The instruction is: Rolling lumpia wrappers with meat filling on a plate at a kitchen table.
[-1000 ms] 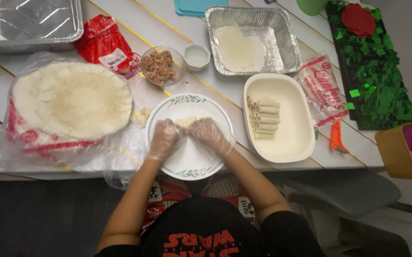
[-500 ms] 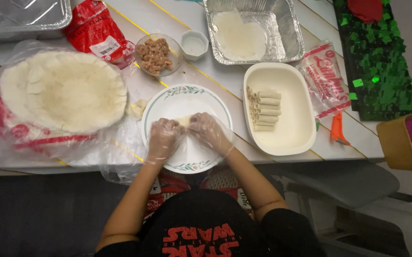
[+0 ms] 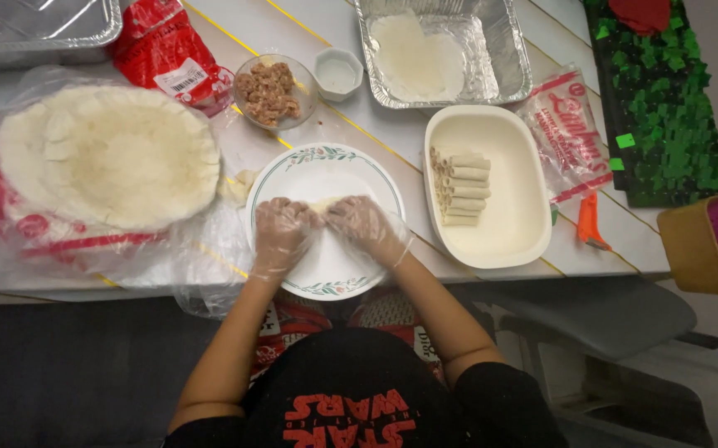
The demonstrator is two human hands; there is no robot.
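Left hand (image 3: pixel 280 232) and right hand (image 3: pixel 365 228) pinch a rolled tortilla (image 3: pixel 322 205) lying crosswise on the plate (image 3: pixel 326 166).

Glossy ceramic plate (image 3: pixel 326 274), crinkled foil tray (image 3: pixel 508 75), matt tortillas (image 3: pixel 110 158).
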